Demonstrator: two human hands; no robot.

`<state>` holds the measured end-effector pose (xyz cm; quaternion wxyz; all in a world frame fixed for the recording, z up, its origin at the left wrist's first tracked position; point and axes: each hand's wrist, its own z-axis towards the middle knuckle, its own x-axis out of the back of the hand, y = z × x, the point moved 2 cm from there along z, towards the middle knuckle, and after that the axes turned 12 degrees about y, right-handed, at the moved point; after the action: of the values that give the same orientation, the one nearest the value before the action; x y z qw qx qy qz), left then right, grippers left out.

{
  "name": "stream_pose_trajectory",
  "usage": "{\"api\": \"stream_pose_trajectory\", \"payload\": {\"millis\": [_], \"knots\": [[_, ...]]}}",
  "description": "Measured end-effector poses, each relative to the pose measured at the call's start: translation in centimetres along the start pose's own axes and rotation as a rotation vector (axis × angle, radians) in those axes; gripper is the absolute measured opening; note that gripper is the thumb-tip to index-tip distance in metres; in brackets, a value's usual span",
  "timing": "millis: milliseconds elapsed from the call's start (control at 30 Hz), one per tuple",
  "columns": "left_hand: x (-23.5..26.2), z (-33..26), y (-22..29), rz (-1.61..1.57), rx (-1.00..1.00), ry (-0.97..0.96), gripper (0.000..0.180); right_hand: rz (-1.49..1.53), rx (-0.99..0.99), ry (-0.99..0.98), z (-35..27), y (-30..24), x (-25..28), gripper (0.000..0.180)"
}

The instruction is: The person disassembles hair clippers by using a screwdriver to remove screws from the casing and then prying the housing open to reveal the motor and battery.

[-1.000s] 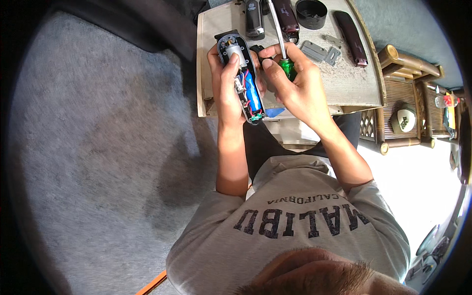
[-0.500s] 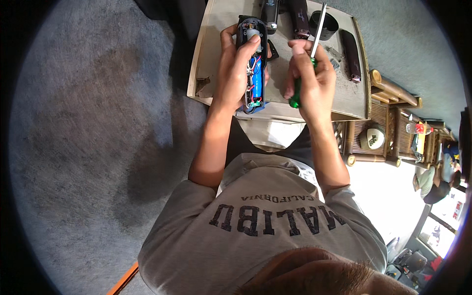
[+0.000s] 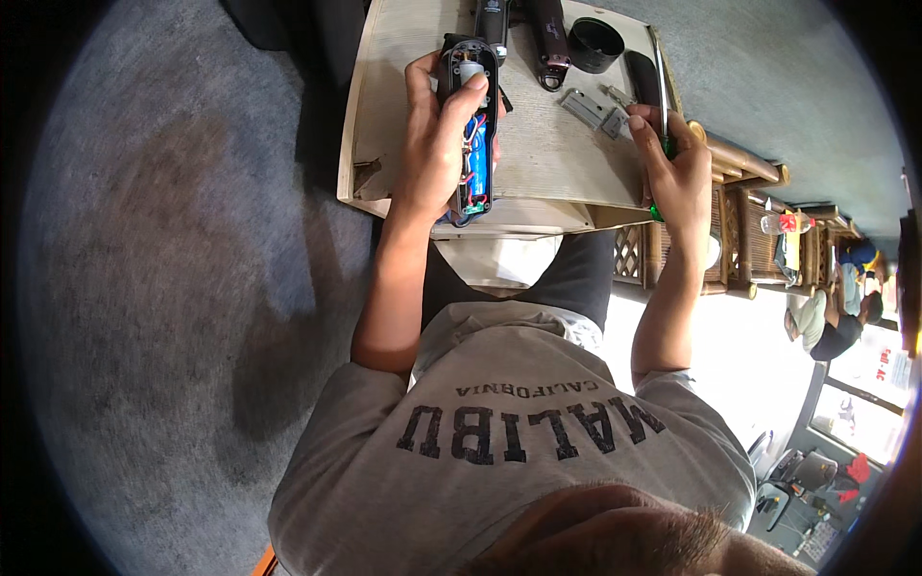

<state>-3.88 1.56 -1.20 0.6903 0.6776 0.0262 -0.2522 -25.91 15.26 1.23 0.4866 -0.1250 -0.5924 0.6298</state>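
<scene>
My left hand [image 3: 429, 144] is wrapped round an opened hair clipper body [image 3: 487, 134], held upright over the table's left half. Its thumb presses near the small silver motor [image 3: 470, 69]. Lower in the dark housing lie a blue battery [image 3: 479, 168] and thin red and white wires. At the table's right edge my right hand [image 3: 684, 178] grips a screwdriver [image 3: 660, 77], its long metal shaft pointing away from me; the green handle is mostly hidden by the fingers. Just left of that hand, small metal blade parts [image 3: 582, 108] lie on the table.
Dark clipper casings [image 3: 549, 43] and a round black cup [image 3: 595, 45] stand along the far side of the pale table [image 3: 547, 163]. Another dark casing [image 3: 643, 79] lies by the right edge. Beyond are bamboo furniture [image 3: 744, 158], a bottle [image 3: 788, 224] and people [image 3: 836, 322].
My right hand has swung away from the clipper to the table's right edge, still gripping the screwdriver. The metal blade parts now show fully. My left hand keeps its hold.
</scene>
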Motion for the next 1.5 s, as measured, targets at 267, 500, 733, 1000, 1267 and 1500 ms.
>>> {"api": "stream_pose_trajectory", "payload": {"millis": [267,500,733,1000,1267,1500], "knots": [[-0.3,-0.1,0.3,0.037,-0.004,0.002,0.036,0.141,-0.156,-0.123,0.9,1.4,0.1,0.035],[-0.2,-0.2,0.2,0.040,-0.011,-0.012,0.036,0.218,-0.117,-0.068,0.3,1.8,0.0,0.035],[-0.3,-0.3,0.5,0.054,-0.017,-0.035,0.035,0.232,-0.111,-0.035,-0.2,1.0,-0.1,0.037],[-0.5,-0.3,0.7,0.070,-0.028,-0.047,0.035,0.261,-0.120,-0.024,-0.1,1.3,-0.1,0.039],[-0.5,-0.3,0.5,0.067,-0.024,-0.046,0.037,0.246,-0.102,-0.023,-0.1,1.5,-0.1,0.039],[-0.5,-0.4,0.4,0.061,-0.026,-0.053,0.038,0.247,-0.104,-0.019,-0.2,1.4,-0.1,0.039]]}}
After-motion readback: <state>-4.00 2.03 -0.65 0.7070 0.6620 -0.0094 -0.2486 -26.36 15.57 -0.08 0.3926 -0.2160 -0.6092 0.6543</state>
